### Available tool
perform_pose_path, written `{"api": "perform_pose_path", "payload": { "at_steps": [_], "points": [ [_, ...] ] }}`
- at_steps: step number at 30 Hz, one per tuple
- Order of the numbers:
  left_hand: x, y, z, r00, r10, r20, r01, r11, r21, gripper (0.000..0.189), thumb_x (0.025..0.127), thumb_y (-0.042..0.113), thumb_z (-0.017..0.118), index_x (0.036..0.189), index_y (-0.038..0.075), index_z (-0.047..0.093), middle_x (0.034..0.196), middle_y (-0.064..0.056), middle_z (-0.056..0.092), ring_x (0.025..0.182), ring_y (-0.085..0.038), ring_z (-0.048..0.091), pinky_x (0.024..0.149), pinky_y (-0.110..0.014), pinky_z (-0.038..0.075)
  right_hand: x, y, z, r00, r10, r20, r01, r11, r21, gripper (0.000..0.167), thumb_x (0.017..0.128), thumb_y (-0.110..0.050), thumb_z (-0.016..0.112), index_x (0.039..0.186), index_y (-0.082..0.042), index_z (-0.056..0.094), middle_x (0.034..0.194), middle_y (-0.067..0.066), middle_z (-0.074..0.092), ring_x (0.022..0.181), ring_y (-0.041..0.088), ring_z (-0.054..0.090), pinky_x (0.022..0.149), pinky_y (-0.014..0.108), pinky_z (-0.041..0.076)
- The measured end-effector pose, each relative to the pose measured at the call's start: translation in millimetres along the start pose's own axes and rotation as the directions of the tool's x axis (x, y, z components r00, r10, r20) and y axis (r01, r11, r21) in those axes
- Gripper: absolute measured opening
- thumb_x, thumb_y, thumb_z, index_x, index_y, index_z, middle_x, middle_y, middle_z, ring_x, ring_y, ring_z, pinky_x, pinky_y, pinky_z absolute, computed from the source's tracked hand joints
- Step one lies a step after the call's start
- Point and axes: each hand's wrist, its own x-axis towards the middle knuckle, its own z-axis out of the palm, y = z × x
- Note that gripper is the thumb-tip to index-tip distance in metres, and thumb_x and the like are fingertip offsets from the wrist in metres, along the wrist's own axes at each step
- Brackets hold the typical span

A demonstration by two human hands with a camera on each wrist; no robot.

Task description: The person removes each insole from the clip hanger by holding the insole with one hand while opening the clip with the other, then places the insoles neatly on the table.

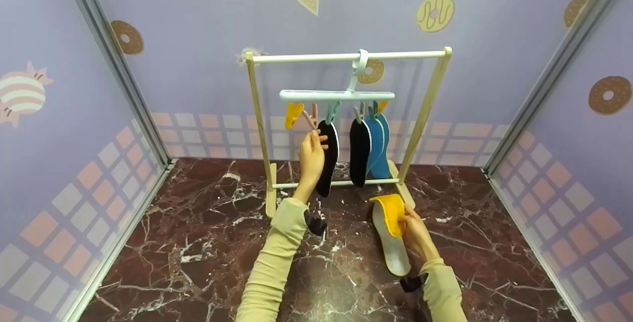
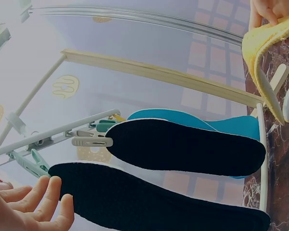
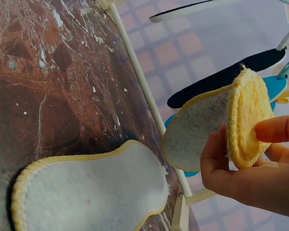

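My left hand is raised under the white hanger, thumb and forefinger pinching the lower end of a pink clothespin. Its other fingers spread beside a black insole, which hangs from a green clothespin. With my right hand I grip a yellow fuzzy insole; it is bent over, partly showing its grey underside. Another insole lies grey side up on the table below it, with yellow edging.
A second black insole and blue insoles hang further right on clothespins. An unused yellow clothespin hangs at the hanger's left. The wooden rack stands on the dark marbled table, with patterned walls around.
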Motion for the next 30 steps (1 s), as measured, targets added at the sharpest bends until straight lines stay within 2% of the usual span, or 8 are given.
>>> {"api": "perform_pose_path", "payload": {
  "at_steps": [3,6,7,9,11,19,27,30],
  "points": [
    [0.1,0.9,-0.2,1.0,0.003,-0.004,-0.003,1.0,-0.001,0.033,0.098,0.014,0.03,0.106,-0.007,0.056,0.094,-0.021,0.066,0.075,-0.032,0.065,0.07,-0.033,0.051,-0.2,2,-2,1.0,-0.018,0.016,0.018,1.0,-0.015,0.056,0.079,0.0,0.037,0.135,0.0,0.028,0.116,0.007,0.036,0.088,0.01,0.043,0.07,0.019,0.04],
    [0.1,1.4,-0.2,1.0,0.004,-0.002,-0.004,1.0,0.0,0.033,0.098,0.013,0.03,0.106,-0.007,0.056,0.094,-0.021,0.066,0.075,-0.031,0.065,0.07,-0.033,0.051,1.7,1,-1,0.998,0.036,-0.052,-0.038,0.998,-0.042,0.055,0.081,0.004,0.033,0.135,0.001,0.027,0.113,0.008,0.039,0.085,0.011,0.044,0.069,0.019,0.041],
    [0.1,1.5,-0.2,1.0,0.004,-0.002,-0.004,1.0,0.003,0.033,0.098,0.013,0.03,0.106,-0.007,0.056,0.094,-0.021,0.066,0.076,-0.031,0.065,0.07,-0.033,0.051,2.4,1,1,0.992,0.077,-0.1,-0.084,0.994,-0.069,0.056,0.08,0.005,0.03,0.136,0.002,0.025,0.111,0.008,0.039,0.084,0.011,0.043,0.068,0.019,0.04],
    [0.2,1.8,-0.1,1.0,0.004,0.002,-0.004,1.0,0.007,0.033,0.098,0.014,0.03,0.106,-0.007,0.056,0.094,-0.021,0.066,0.076,-0.031,0.065,0.07,-0.033,0.051,3.7,0,2,0.985,0.117,-0.13,-0.125,0.99,-0.059,0.055,0.081,0.009,0.027,0.135,0.002,0.025,0.104,0.006,0.042,0.081,0.011,0.044,0.067,0.02,0.04],
    [0.5,1.9,0.2,1.0,0.0,0.007,0.0,1.0,0.001,0.034,0.098,0.014,0.03,0.106,-0.007,0.055,0.094,-0.021,0.066,0.076,-0.031,0.065,0.07,-0.033,0.051,3.7,1,1,0.985,0.123,-0.125,-0.129,0.991,-0.041,0.054,0.08,0.01,0.026,0.133,0.003,0.026,0.094,0.003,0.043,0.077,0.011,0.045,0.066,0.021,0.041],
    [0.8,0.5,0.7,1.0,-0.013,0.012,0.013,1.0,0.009,0.034,0.098,0.015,0.03,0.107,-0.006,0.056,0.095,-0.02,0.066,0.077,-0.03,0.065,0.072,-0.032,0.051,-1.7,2,-2,0.985,0.143,-0.097,-0.149,0.987,-0.06,0.041,0.08,0.011,0.027,0.12,0.003,0.034,0.082,0.001,0.044,0.069,0.011,0.045,0.061,0.023,0.041],
    [-0.6,1.0,0.0,1.0,-0.014,0.002,0.014,1.0,0.023,0.034,0.098,0.015,0.031,0.107,-0.006,0.056,0.095,-0.019,0.066,0.076,-0.03,0.065,0.073,-0.033,0.05,-8.2,0,-4,0.982,0.167,-0.086,-0.178,0.973,-0.147,0.051,0.079,0.009,0.029,0.131,0.007,0.027,0.088,0.001,0.047,0.075,0.012,0.047,0.064,0.025,0.043],
    [-1.3,1.6,-0.2,1.0,-0.01,0.001,0.01,1.0,0.02,0.034,0.098,0.014,0.031,0.107,-0.006,0.056,0.095,-0.019,0.066,0.076,-0.031,0.065,0.072,-0.033,0.05,-9.9,-1,-4,0.981,0.168,-0.096,-0.181,0.972,-0.152,0.052,0.078,0.01,0.03,0.13,0.008,0.028,0.089,0.001,0.048,0.075,0.012,0.048,0.064,0.025,0.044]
  ]
}}
